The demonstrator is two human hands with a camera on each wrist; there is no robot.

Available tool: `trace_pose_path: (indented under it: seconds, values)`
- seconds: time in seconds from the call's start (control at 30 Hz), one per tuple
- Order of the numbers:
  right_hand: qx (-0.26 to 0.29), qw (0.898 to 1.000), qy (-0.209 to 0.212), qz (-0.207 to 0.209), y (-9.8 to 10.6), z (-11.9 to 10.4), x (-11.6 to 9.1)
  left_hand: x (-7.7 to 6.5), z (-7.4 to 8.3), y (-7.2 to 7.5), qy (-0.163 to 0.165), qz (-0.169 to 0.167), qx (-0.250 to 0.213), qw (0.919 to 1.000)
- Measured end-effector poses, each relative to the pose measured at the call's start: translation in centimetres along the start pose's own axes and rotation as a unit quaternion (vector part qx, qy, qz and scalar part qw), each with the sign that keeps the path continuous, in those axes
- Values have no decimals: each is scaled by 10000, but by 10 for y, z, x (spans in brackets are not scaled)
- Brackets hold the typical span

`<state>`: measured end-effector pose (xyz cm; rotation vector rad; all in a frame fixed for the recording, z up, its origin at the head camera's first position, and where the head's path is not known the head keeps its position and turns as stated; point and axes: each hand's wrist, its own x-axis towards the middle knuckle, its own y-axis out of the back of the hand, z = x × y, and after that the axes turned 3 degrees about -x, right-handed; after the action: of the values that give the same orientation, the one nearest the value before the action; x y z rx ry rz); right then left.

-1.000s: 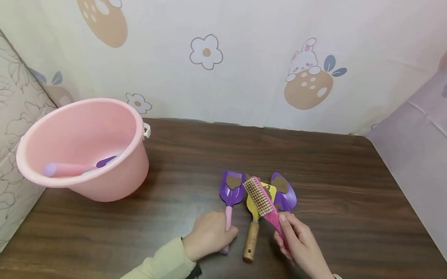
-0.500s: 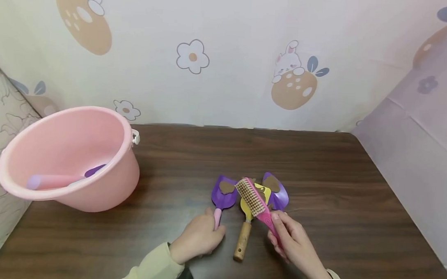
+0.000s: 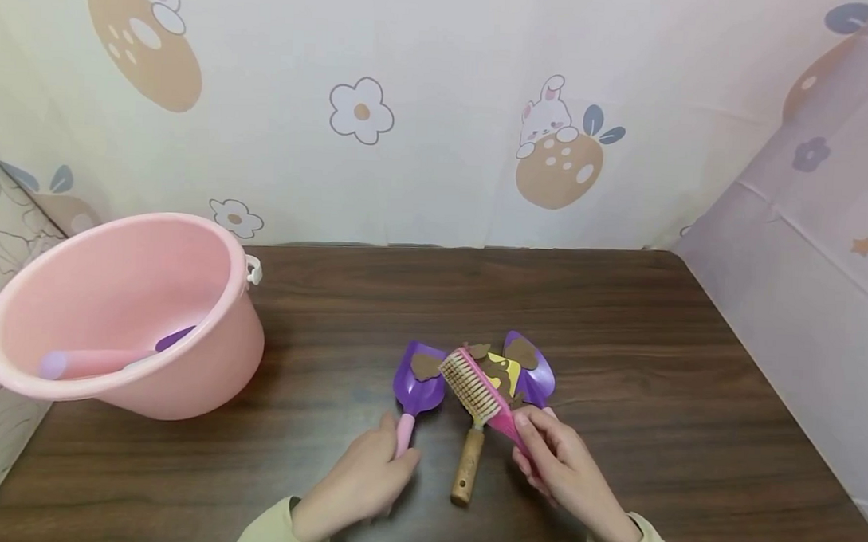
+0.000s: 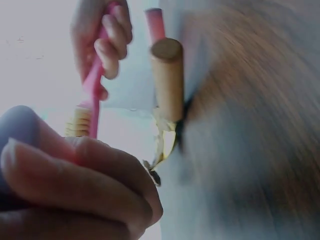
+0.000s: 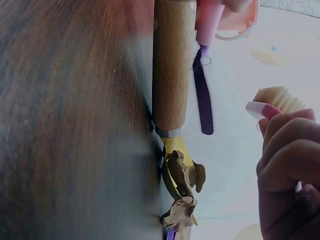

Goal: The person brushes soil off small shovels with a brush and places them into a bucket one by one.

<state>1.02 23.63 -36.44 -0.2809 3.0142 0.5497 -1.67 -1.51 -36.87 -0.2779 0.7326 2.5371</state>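
Note:
My left hand (image 3: 362,476) grips the pink handle of a small purple shovel (image 3: 417,390) bearing a flat brown clay-like lump (image 3: 425,367). In the right wrist view the shovel's blade (image 5: 203,97) shows edge-on and seems raised off the table. My right hand (image 3: 567,467) holds a pink scrubbing brush (image 3: 497,417) by its handle, its bristles facing left. Beneath the brush lies a yellow shovel with a wooden handle (image 3: 467,467), more brown lumps (image 5: 182,212) on its blade. A second purple shovel (image 3: 539,378), also with a brown lump, lies partly behind the right hand.
A large pink bucket (image 3: 230,352) stands at the table's left, a pink-handled tool (image 3: 93,363) and something purple (image 3: 173,338) inside it. The dark wooden table (image 3: 654,326) meets a patterned curtain (image 3: 438,143) at the back.
The head view has shifted, so everything sits further left. My left hand has drawn the purple shovel left, away from the yellow one, and its blade has tilted. The brush stays over the yellow shovel.

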Motion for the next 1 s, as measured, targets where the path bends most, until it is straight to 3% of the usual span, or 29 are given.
trace_pose_path:
  seconds: [0.3, 0.53, 0.77, 1.0]
  values:
    - [-464, 9947, 907, 137, -4, 1, 2, -16, 3, 11, -67, -112, -366, 9992]
    - [-1312, 9725, 1856, 504, -10, -1, 0, -24, 2, 15, 46, -207, -302, 9993]
    - [-1578, 9558, 2465, 269, -18, -2, -3, -24, 0, 12, 430, -463, -113, 9979]
    - [-1886, 9398, 2816, 435, -20, -1, 0, -21, 3, 10, 1065, -769, -348, 9907]
